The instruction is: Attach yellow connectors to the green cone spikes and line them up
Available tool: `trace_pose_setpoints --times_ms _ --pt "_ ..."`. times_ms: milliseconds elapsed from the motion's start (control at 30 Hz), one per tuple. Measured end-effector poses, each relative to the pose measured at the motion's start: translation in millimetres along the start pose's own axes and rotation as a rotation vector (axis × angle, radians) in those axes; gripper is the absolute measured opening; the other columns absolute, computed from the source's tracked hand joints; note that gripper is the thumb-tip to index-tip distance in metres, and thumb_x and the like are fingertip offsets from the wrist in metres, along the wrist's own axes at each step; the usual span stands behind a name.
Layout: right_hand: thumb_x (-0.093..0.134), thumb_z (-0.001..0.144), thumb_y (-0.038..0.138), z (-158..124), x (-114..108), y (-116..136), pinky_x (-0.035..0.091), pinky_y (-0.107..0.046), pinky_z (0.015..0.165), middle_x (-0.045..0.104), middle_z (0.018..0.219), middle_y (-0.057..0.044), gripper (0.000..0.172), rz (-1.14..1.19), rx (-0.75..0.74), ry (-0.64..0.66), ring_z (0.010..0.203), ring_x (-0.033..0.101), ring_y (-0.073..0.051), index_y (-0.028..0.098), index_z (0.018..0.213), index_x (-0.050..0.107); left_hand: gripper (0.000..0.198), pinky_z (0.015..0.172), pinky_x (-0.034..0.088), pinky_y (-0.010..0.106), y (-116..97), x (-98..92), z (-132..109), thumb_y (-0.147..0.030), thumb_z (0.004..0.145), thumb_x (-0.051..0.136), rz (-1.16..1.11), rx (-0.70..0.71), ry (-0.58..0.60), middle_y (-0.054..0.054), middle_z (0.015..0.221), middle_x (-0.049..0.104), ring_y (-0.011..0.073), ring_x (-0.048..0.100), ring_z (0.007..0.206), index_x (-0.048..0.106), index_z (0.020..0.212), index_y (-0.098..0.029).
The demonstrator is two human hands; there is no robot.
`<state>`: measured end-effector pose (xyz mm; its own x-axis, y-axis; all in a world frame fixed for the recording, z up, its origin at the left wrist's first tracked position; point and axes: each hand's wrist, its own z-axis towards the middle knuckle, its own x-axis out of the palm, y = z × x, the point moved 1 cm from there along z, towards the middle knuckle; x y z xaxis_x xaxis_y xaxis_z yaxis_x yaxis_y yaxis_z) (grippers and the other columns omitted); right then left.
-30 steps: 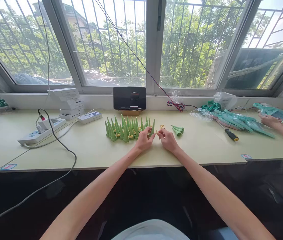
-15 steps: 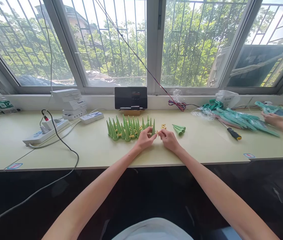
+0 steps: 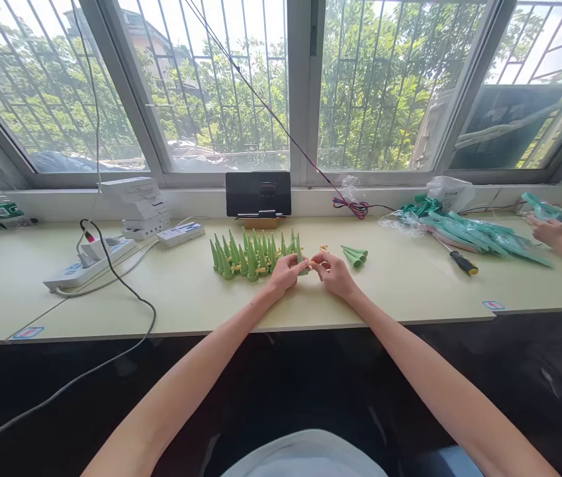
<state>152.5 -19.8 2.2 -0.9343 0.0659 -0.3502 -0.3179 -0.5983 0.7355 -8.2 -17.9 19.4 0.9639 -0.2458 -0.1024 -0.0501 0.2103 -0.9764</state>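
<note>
My left hand [image 3: 286, 273] is closed on a slim green cone [image 3: 299, 250], which leans slightly with its tip up. Close against it, my right hand [image 3: 331, 271] pinches a small yellow piece [image 3: 310, 264] at the cone's lower right side; its exact shape is too small to tell. To the left stand several upright green cones [image 3: 252, 262] in a tight group, with yellow bits showing near their bases. A few loose green cones [image 3: 355, 256] lie on their sides right of my hands. Just behind my fingers are small yellow pieces [image 3: 324, 248].
A black tablet [image 3: 258, 194] stands behind the cones. At left are a power strip [image 3: 89, 265], white boxes [image 3: 134, 205] and a dark cable [image 3: 132, 285]. A screwdriver [image 3: 463, 263] and green plastic bags [image 3: 484, 235] lie at right, near another person's hand [image 3: 551, 232].
My hands have come closer together, and the held cone has tilted left with the yellow piece now against it. At right, the other person's hand has lifted a green bag slightly.
</note>
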Motion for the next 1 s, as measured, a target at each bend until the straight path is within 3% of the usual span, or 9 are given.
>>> trace_pose_setpoints --times_ms 267,567,1000 --pt "0.055 0.086 0.041 -1.3 -1.6 4.1 0.047 -0.029 0.063 0.062 0.070 -0.002 0.024 0.028 0.017 0.044 0.064 0.055 -0.015 0.019 0.079 0.059 0.037 0.037 0.016 0.021 0.5 -1.0 0.0 -0.047 0.070 0.073 -0.014 0.003 0.021 0.002 0.070 0.060 0.0006 0.026 0.040 0.058 0.075 -0.013" --pt "0.047 0.087 0.034 -1.7 -3.7 7.9 0.038 -0.026 0.059 0.052 0.057 0.001 0.025 -0.091 0.050 0.079 0.057 0.045 -0.013 0.019 0.070 0.057 0.037 0.045 0.030 0.020 -3.3 0.1 -2.4 -0.048 0.072 0.071 0.054 0.098 0.071 0.005 0.073 0.064 0.0061 0.045 0.052 0.063 0.078 -0.012" --pt "0.038 0.092 0.038 -1.5 -2.2 4.6 0.033 -0.026 0.058 0.048 0.055 0.001 0.040 -0.173 0.032 0.106 0.056 0.043 -0.012 0.019 0.058 0.047 0.039 0.048 0.036 0.022 -2.2 0.4 -2.9 -0.050 0.071 0.072 0.094 0.124 0.078 0.005 0.069 0.064 0.0085 0.050 0.053 0.063 0.076 -0.012"
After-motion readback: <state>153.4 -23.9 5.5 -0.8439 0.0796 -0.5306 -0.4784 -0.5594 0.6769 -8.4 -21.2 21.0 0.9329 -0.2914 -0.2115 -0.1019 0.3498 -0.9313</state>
